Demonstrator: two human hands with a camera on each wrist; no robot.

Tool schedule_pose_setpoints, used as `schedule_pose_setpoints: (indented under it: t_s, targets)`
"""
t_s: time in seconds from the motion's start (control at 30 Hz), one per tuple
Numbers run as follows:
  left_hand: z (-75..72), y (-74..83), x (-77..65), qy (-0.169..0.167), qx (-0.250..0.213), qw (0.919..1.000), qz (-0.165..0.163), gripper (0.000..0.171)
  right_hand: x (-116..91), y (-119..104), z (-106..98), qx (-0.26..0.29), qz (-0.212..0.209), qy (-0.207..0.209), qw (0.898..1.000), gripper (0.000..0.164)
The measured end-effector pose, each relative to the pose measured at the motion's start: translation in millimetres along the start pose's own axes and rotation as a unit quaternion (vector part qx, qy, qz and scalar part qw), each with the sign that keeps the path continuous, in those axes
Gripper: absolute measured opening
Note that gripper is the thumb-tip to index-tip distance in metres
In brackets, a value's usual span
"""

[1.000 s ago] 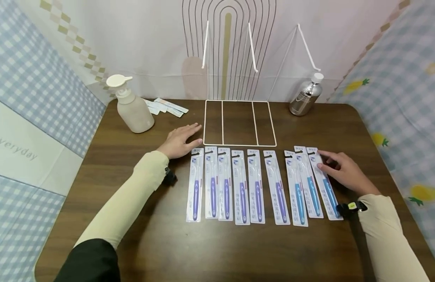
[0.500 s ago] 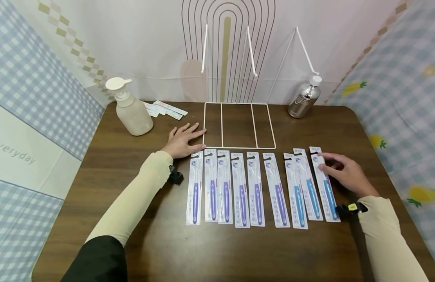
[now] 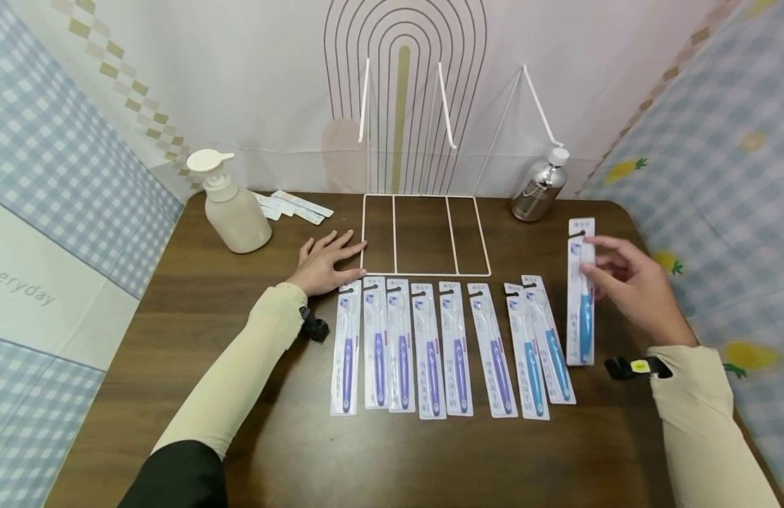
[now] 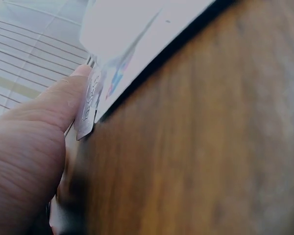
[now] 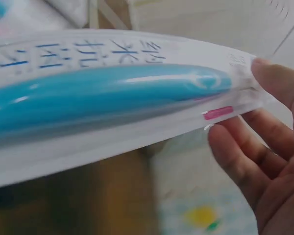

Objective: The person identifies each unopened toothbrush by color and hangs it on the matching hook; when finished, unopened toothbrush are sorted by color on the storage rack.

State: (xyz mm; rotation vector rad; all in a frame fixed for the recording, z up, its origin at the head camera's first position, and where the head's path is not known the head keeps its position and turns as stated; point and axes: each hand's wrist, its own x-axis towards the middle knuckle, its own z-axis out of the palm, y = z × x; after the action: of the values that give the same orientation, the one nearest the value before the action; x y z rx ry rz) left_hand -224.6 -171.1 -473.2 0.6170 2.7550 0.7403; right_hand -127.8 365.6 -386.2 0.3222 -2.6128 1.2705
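Observation:
My right hand (image 3: 642,293) pinches a packaged toothbrush (image 3: 581,303) with a blue handle near its upper end, thumb in front and fingers behind. In the right wrist view the blue toothbrush (image 5: 112,93) fills much of the frame, tilted above the table. My left hand (image 3: 322,267) rests spread on the table beside the white wire rack (image 3: 423,274), fingertips at its left edge. Its thumb touches the top of the leftmost purple toothbrush pack (image 3: 346,360). Several purple packs lie in a row, with two blue toothbrush packs (image 3: 533,374) at the row's right end.
A pump bottle (image 3: 239,222) stands at the back left, near several thin white packets (image 3: 303,204). Behind the rack's right side is a silver bottle (image 3: 536,194) with a white cap. Upright wire arms (image 3: 445,106) rise at the back, before curtains on three sides.
My right hand has taken the rightmost blue toothbrush pack from the row, lifting it and turning it more upright. The left hand slid slightly toward the rack and spread its fingers.

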Motion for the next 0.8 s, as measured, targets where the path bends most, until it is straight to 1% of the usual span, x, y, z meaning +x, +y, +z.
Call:
schedule_pose_setpoints:
  t_s: [0.07, 0.17, 0.27, 0.33, 0.43, 0.57, 0.67, 0.8]
  targets:
    - [-0.9, -0.5, -1.5, 0.001, 0.0, 1.0, 0.0, 0.071, 10, -24, 2, 0.005, -0.037, 0.024, 0.999, 0.051]
    - [-0.9, -1.4, -2.0, 0.001, 0.003, 1.0, -0.002, 0.071, 25, -61, 5, 0.02, -0.079, 0.061, 0.995, 0.052]
    - [0.1, -2.2, -1.2, 0.002, 0.0, 1.0, -0.003, 0.071, 38, -91, 8, 0.025, -0.109, 0.091, 0.99, 0.052]
    - [1.5, -2.7, -0.3, 0.002, 0.0, 1.0, -0.003, 0.071, 46, -103, 10, 0.025, -0.116, 0.106, 0.987, 0.052]
    - [3.1, -2.8, 0.8, 0.002, -0.001, 1.0, -0.002, 0.07, 55, -113, 14, 0.026, -0.117, 0.121, 0.985, 0.051]
    - [3.5, -1.8, 1.8, 0.003, 0.004, 1.0, -0.004, 0.069, 62, -122, 19, 0.033, -0.119, 0.134, 0.983, 0.048]
    - [2.3, -0.3, 1.4, 0.006, 0.004, 1.0, -0.004, 0.069, 65, -124, 21, 0.037, -0.121, 0.143, 0.982, 0.047]
    - [-0.1, 1.3, -1.1, 0.007, 0.003, 1.0, -0.003, 0.069, 70, -121, 24, 0.036, -0.125, 0.148, 0.98, 0.047]
